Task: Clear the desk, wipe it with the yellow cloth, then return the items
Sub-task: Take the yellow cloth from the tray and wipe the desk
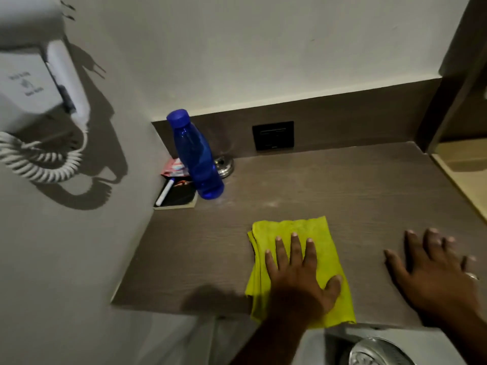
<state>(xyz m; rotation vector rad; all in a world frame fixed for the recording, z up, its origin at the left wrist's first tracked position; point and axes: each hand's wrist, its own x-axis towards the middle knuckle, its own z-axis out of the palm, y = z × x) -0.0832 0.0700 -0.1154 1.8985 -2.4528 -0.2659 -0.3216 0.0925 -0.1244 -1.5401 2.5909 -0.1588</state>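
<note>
A folded yellow cloth (321,246) lies on the brown wooden desk (329,185), overhanging its front edge. My left hand (300,275) presses flat on the cloth with straight, spread fingers. My right hand (437,270) rests open on the bare desk to the right of the cloth, a ring on one finger. In the back left corner stands a blue plastic bottle (196,156). Beside it lie a black notepad (176,196) with a white pen (164,192) on top, a pink sachet (174,167) and a small shiny metal item (225,164).
A white wall-mounted hair dryer (39,83) with a coiled cord (42,162) hangs on the left wall. A black socket plate (273,135) sits in the desk's back panel. A light wooden shelf (461,167) adjoins on the right. A metal bin lid (376,351) shows below the desk edge.
</note>
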